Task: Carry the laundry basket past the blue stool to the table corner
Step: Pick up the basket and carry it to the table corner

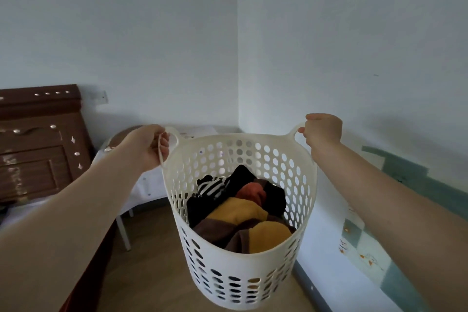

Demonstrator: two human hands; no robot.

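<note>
Carrying the laundry basket (239,256) centre frame, clear of the floor, clothes (243,213) piled low inside. My left hand (149,145) is curled tight around the handle at nine o'clock, my right hand (323,132) fisted around the one at two o'clock. I keep both handles level so nothing tips. White-covered table (145,182) sits at ten o'clock; I steer there. Blue stool isn't in view.

Between the fingers (162,142) hangs a smooth, matt white plastic basket (243,273) holding soft cloth (238,213); left of them, a worn brown wooden headboard (38,144) with shiny studs.
</note>
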